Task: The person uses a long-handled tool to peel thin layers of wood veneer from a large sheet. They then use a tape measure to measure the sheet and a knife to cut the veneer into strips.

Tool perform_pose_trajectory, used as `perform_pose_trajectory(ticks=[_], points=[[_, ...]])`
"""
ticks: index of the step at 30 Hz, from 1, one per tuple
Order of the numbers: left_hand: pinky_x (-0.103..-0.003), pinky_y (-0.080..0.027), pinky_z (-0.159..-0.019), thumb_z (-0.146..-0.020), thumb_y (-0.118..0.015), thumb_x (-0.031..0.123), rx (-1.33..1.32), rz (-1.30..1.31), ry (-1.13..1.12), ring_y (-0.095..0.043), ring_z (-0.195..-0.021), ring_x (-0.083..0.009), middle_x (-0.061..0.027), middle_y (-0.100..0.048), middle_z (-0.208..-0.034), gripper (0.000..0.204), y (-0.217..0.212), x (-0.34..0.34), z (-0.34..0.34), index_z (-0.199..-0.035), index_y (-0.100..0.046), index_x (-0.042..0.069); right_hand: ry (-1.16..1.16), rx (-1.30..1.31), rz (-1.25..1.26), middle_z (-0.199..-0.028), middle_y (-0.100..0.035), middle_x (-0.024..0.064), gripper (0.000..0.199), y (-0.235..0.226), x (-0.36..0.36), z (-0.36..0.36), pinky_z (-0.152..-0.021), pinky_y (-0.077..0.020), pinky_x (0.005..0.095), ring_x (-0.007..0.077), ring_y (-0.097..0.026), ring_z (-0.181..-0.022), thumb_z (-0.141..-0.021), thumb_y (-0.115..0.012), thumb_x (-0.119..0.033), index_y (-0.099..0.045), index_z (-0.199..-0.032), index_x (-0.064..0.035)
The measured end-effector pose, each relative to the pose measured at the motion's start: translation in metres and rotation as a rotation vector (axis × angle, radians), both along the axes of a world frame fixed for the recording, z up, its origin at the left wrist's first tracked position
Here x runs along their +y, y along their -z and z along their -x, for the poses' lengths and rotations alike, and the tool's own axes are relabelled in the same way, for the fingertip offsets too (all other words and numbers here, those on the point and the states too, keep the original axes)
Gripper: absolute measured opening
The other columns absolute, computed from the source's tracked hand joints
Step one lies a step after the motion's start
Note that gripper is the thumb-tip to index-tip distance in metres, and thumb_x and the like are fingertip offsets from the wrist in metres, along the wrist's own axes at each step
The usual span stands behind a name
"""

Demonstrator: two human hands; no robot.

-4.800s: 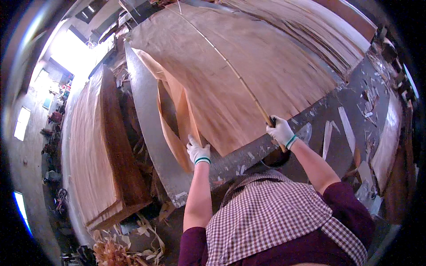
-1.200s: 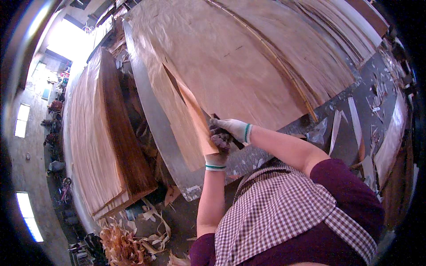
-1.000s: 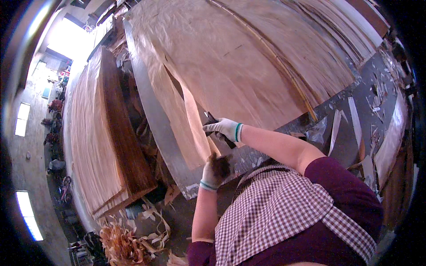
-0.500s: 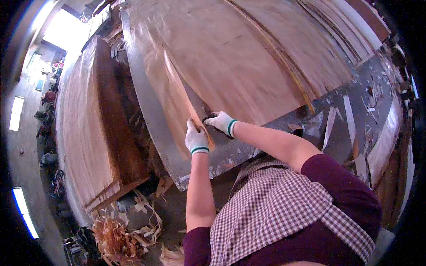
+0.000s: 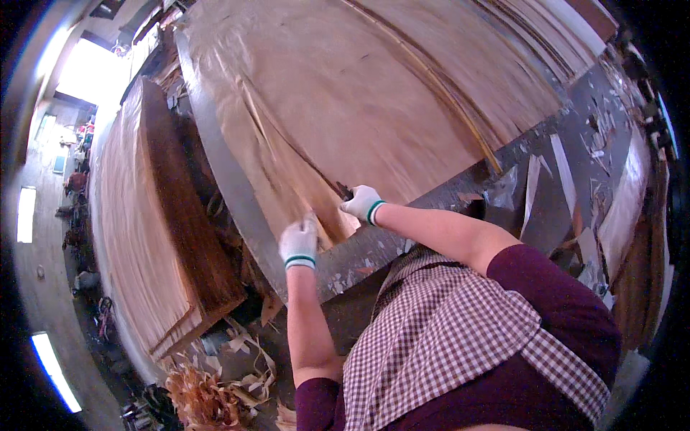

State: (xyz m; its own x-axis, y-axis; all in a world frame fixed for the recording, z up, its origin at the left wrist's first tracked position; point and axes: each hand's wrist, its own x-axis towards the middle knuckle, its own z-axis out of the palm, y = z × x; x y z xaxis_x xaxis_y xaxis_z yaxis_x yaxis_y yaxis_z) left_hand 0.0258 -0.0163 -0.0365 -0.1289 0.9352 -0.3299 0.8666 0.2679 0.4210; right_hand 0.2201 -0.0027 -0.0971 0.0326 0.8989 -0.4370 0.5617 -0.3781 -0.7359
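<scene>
Closing around a dark tool (image 5: pixel 343 192), the fingers of the right hand (image 5: pixel 361 205) sit at the near edge of a large, thin, brown wood sheet (image 5: pixel 359 108), with the tool poking out past them toward ten o'clock. From the tool a narrow dark line runs up the sheet between ten and eleven o'clock. The left hand (image 5: pixel 298 241) is at eight o'clock from the right one, over the sheet's lower left corner; its fingers are blurred, so whether they pinch the wood or merely rest on it cannot be told. Between the two hands the sheet's edge is creased and buckled. The main spread of the sheet reaches from eleven to two o'clock of the right hand, across a grey worktop (image 5: pixel 219 152). A slender rod (image 5: pixel 438 79) lies along it, near end between two and three o'clock. A tall veneer stack (image 5: pixel 140 215) stands at nine o'clock from the left hand.
</scene>
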Motion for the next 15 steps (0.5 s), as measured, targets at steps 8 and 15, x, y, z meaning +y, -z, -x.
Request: perform_pose_trajectory(ticks=[8, 15], points=[[-0.042, -0.017, -0.113, -0.09, -0.048, 0.032, 0.258, -0.361, 0.345, -0.021, -0.137, -0.0336, -0.0184, -0.023, -0.149, 0.062, 0.038, 0.07, -0.057, -0.14, -0.03, 0.0, 0.012, 0.036, 0.007, -0.08, -0.064, 0.024, 0.037, -0.019, -0.015, -0.02, -0.069, -0.0502, 0.041, 0.0364, -0.064, -0.075, -0.069, -0.06, -0.032, -0.068, -0.087, -0.0014], [-0.04, -0.017, -0.113, -0.093, -0.043, 0.036, -0.093, -0.268, 0.121, -0.02, -0.139, -0.0305, -0.0148, -0.021, -0.151, 0.063, 0.049, 0.056, -0.059, -0.143, -0.026, 0.002, 0.186, -0.176, -0.495, -0.098, -0.062, 0.0205, 0.033, -0.071, -0.094, -0.225, -0.075, -0.0495, 0.0442, 0.0363, -0.061, -0.09, -0.081, -0.058, -0.028, -0.058, -0.104, -0.0046]])
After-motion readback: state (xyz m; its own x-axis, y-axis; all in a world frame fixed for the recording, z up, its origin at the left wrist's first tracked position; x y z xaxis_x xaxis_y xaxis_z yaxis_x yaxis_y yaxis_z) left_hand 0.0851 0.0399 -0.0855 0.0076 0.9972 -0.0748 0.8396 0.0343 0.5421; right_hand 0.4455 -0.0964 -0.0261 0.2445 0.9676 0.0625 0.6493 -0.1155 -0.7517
